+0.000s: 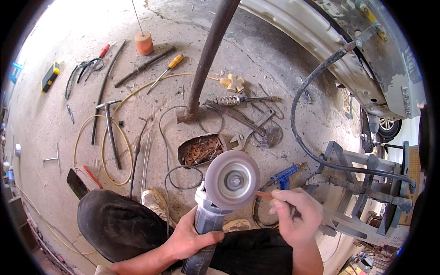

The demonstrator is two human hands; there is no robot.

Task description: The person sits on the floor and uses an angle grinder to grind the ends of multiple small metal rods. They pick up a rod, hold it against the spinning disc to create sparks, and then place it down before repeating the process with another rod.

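Observation:
In my left hand is an angle grinder, its body wrapped by my fingers. Its round grinding disc faces up; whether it spins I cannot tell. My right hand pinches a thin reddish-brown strip between thumb and fingers. The strip's tip lies close to the right edge of the disc; contact is unclear. Just beyond the disc stands an open container of small rusty brown pieces. A blue air gun lies beyond my right hand.
A thick metal post rises ahead. An adjustable wrench, a hammer, a screwdriver and a yellow hose lie on the floor. At right are a metal frame, a black cable and a vehicle body.

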